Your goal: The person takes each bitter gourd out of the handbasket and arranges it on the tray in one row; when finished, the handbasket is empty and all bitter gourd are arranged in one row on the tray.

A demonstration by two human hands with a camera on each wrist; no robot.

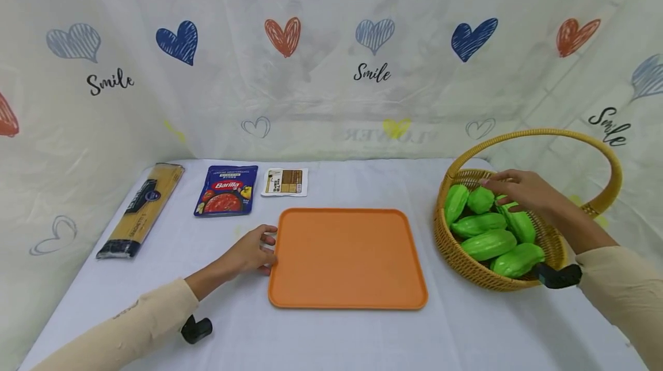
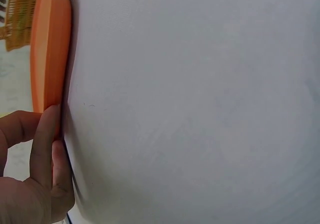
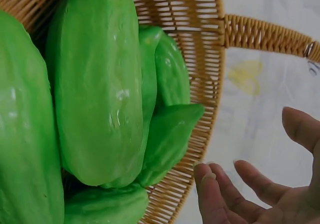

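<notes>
My left hand (image 1: 254,250) holds the left edge of a flat orange tray (image 1: 348,259). In the left wrist view, finger and thumb tips (image 2: 47,129) press against the tray rim (image 2: 52,49). Over the far side of a round wicker basket (image 1: 450,253) hovers my right hand (image 1: 523,190), fingers extended and nothing in them. Several glossy green, ribbed gourds (image 1: 489,244) fill the basket. The right wrist view has the spread fingers (image 3: 255,184) near the basket's rim, apart from the closest gourd (image 3: 170,139).
At the back left lie a spaghetti packet (image 1: 142,210), a blue Barilla sauce pouch (image 1: 226,190) and a small white sachet (image 1: 285,182). The basket's tall handle (image 1: 538,132) arches at the right. A white cloth covers the table (image 1: 331,339); a printed curtain (image 1: 321,89) hangs behind.
</notes>
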